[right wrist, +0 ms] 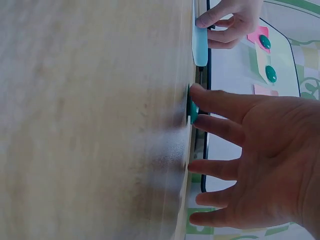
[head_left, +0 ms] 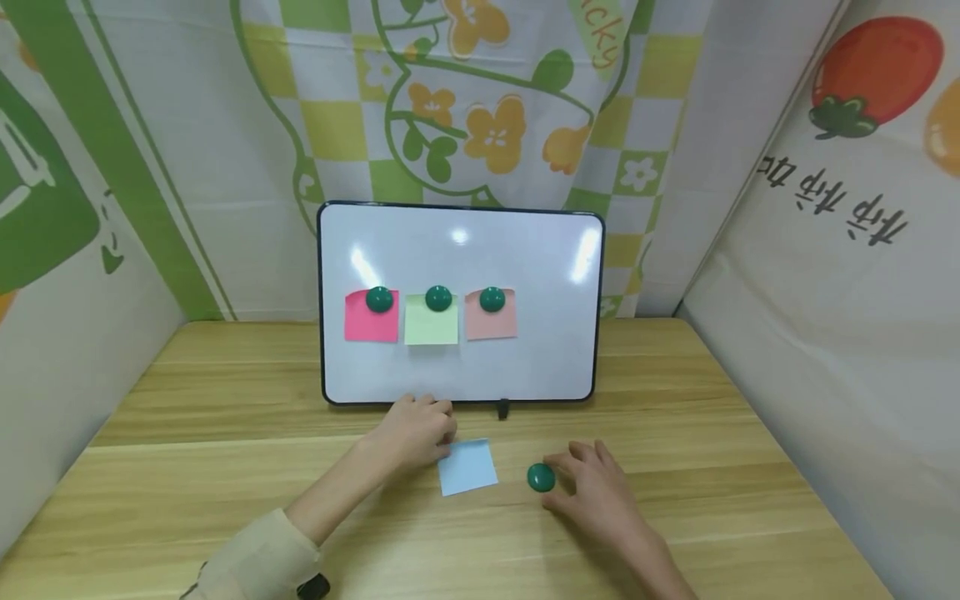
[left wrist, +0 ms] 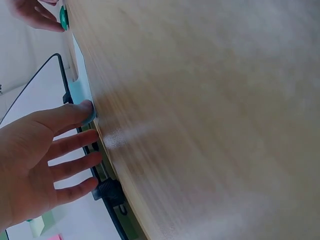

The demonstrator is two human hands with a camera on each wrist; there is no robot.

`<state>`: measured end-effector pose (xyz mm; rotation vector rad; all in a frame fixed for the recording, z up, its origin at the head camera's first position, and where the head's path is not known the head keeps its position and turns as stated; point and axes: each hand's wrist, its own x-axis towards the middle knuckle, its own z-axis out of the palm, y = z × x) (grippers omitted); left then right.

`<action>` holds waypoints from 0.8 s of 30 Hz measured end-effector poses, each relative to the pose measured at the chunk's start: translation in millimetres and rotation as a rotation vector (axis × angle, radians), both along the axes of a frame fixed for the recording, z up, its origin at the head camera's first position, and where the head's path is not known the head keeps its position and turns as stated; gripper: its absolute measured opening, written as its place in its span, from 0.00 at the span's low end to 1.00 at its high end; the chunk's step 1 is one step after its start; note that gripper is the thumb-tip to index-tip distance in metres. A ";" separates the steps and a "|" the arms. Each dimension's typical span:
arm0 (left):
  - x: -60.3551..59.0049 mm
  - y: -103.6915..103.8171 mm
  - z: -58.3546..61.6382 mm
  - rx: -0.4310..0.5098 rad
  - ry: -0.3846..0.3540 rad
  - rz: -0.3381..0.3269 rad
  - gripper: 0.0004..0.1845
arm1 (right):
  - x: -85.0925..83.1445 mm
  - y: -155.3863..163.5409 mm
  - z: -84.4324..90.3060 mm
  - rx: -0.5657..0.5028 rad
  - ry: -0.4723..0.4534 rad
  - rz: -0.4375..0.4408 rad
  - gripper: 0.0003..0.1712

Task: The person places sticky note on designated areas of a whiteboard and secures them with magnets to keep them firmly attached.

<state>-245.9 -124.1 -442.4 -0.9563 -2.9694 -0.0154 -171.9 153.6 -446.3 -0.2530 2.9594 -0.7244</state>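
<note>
My left hand [head_left: 418, 429] pinches the left edge of a light blue sticky note [head_left: 468, 468] between thumb and forefinger. In the left wrist view, the paper [left wrist: 80, 90] curls by the thumb, and the other fingers stand spread apart. To the right, the thumb and forefinger of my right hand [head_left: 600, 492] hold a round green magnet [head_left: 541, 477] from two sides, low at the tabletop. The right wrist view has this magnet [right wrist: 193, 109] between those two fingertips, with the remaining fingers extended.
Behind both hands a black-framed whiteboard [head_left: 555, 333] stands upright. Pink [head_left: 363, 327], pale green [head_left: 431, 329] and salmon [head_left: 491, 327] notes hang on it in a row, each under a green magnet. A small black foot [head_left: 503, 409] sticks out below the frame. Printed curtains [head_left: 495, 125] surround the wooden table [head_left: 225, 400].
</note>
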 end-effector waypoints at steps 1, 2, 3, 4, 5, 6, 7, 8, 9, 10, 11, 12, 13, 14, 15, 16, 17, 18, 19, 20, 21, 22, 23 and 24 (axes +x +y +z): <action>0.0 -0.2 -0.2 0.002 -0.001 -0.001 0.06 | -0.1 0.0 -0.2 0.003 0.004 0.001 0.27; 0.0 -0.5 -0.4 0.005 0.000 -0.002 0.06 | -0.2 -0.1 -0.3 0.007 0.009 0.003 0.27; 0.0 -0.6 -0.6 0.008 0.002 -0.004 0.06 | -0.4 -0.2 -0.3 0.010 0.012 0.004 0.27; 0.0 -0.8 -0.8 0.009 0.003 -0.005 0.06 | -0.5 -0.1 -0.4 0.015 0.014 0.006 0.27; 0.0 -0.9 -0.9 0.011 0.004 -0.005 0.06 | -0.7 0.0 -0.3 0.017 0.016 0.008 0.27; 0.0 -1.0 -0.9 0.012 0.005 -0.005 0.06 | -1.0 0.1 -0.5 0.020 0.017 0.008 0.27; 0.0 -1.1 -0.8 0.014 0.007 -0.006 0.06 | -1.4 0.3 -0.8 0.024 0.021 0.011 0.27; 0.1 -1.2 -0.6 0.016 0.008 -0.006 0.06 | -1.6 0.4 -0.9 0.027 0.024 0.011 0.27; 0.3 -1.3 -0.1 0.019 0.008 -0.005 0.06 | -1.8 0.5 -1.1 0.031 0.030 0.014 0.27; 0.5 -1.4 0.1 0.022 0.005 -0.005 0.06 | -2.2 0.4 -1.2 0.034 0.034 0.016 0.28; 0.6 -1.6 0.4 0.025 0.003 -0.004 0.06 | -2.6 0.0 -1.4 0.037 0.038 0.020 0.28; 0.7 -1.7 0.5 0.028 0.001 -0.004 0.05 | -3.1 -0.6 -1.9 0.043 0.041 0.024 0.29; 0.7 -1.8 0.6 0.031 -0.001 -0.004 0.05 | -3.6 -1.3 -2.1 0.045 0.043 0.030 0.29; 0.8 -1.9 0.6 0.032 -0.001 -0.004 0.05 | -4.0 -2.2 -2.3 0.045 0.042 0.033 0.29; 0.9 -2.0 0.6 0.033 -0.003 -0.005 0.05 | -4.6 -3.0 -2.7 0.046 0.042 0.038 0.29; 0.7 -2.0 0.3 0.032 -0.003 -0.005 0.05 | -5.0 -3.8 -3.1 0.046 0.039 0.041 0.28; 0.8 -2.0 0.4 0.033 -0.005 -0.005 0.04 | -5.3 -4.6 -3.4 0.046 0.040 0.044 0.26; 0.8 -2.1 0.4 0.033 -0.007 -0.005 0.04 | -5.5 -5.4 -3.6 0.047 0.041 0.046 0.25; 0.8 -2.2 0.5 0.033 -0.010 -0.003 0.04 | -5.7 -5.9 -3.9 0.045 0.043 0.046 0.24; 0.7 -2.4 0.4 0.032 -0.013 -0.001 0.04 | -5.9 -6.4 -4.2 0.045 0.045 0.046 0.23; 0.5 -2.5 0.3 0.034 -0.016 0.000 0.04 | -6.1 -6.8 -4.1 0.045 0.047 0.046 0.23; 0.4 -2.7 0.5 0.035 -0.019 0.003 0.03 | -6.2 -7.1 -4.1 0.044 0.049 0.045 0.22; 0.4 -2.9 0.8 0.040 -0.023 0.004 0.03 | -6.4 -7.3 -3.9 0.043 0.052 0.044 0.22; 0.4 -3.1 1.0 0.042 -0.026 0.004 0.03 | -6.7 -7.5 -4.0 0.041 0.054 0.044 0.22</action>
